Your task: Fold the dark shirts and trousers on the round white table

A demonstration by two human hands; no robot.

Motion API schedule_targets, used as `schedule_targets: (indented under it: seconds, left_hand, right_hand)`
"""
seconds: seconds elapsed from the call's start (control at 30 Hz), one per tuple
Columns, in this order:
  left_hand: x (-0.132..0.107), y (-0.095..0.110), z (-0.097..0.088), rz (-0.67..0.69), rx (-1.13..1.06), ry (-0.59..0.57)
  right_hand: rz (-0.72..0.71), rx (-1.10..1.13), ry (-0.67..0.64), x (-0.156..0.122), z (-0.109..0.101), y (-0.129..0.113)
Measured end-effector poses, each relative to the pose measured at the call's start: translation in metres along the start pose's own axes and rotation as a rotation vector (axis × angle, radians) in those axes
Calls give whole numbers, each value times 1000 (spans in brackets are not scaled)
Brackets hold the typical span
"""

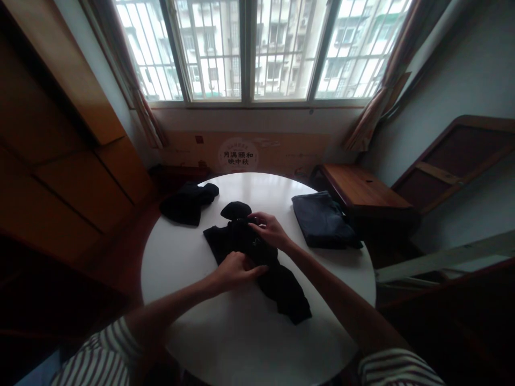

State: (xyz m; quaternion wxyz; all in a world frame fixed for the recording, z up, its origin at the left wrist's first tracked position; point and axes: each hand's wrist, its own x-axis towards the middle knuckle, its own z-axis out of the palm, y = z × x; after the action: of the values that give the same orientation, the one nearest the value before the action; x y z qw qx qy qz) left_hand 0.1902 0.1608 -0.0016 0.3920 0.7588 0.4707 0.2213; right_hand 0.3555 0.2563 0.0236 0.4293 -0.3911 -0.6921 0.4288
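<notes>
A black garment [281, 287] lies crumpled across the middle of a round white table [241, 332]. My left hand [235, 269] rests on its near part with fingers curled into the cloth. Farther back, my right hand [269, 229] pinches the bunched fabric at the garment's upper end, next to a rounded black fold [236, 209]. Both of my forearms reach in from the bottom, in striped sleeves.
Another black garment [187, 203] lies at the table's far left edge. A folded dark garment [324, 221] sits at the right edge. A wooden bench [362, 190] stands right of the table, wooden cabinets [80, 177] to the left, a barred window [257, 48] behind.
</notes>
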Motion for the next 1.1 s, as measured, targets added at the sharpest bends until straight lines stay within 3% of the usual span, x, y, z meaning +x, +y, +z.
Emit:
schedule_targets:
  seconds: [0.07,0.13,0.23,0.33,0.43,0.5,0.57,0.7,0.77,0.83,0.93,1.0,1.1]
  left_hand:
    - [5,-4,1,90,-9,65]
    - [3,-5,-9,147,-34,116]
    - [-4,-2,-49,162,-148,207]
    - [-7,5,-104,166,-199,467]
    - [-1,8,-143,179,-134,699]
    - [4,8,-152,190,-85,758]
    - [5,5,-149,202,-40,691]
    - [1,-12,-129,263,190,405]
    - [3,-25,-120,331,283,328]
    - [9,-38,-113,381,322,270]
    - [19,-48,-99,367,364,170]
    - [20,-45,-85,339,398,119]
    - [13,-25,-62,364,379,-10]
  right_hand:
    - [-17,24,20,5,-8,-5]
    - [2,60,85,7,-29,-13]
    - [-10,88,300,5,-76,-29]
    - [-115,86,539,-7,-120,-49]
    - [-185,-15,651,-25,-142,-65]
    - [-159,-164,649,-38,-146,-67]
    - [-71,-359,512,-51,-146,-63]
    - [63,-688,105,-68,-146,-40]
    - [58,-767,88,-72,-147,-30]
    - [60,-824,154,-74,-148,-24]
    - [132,-836,154,-70,-148,-19]
    - [140,-778,97,-63,-144,-18]
    - [32,-637,107,-45,-126,-19]
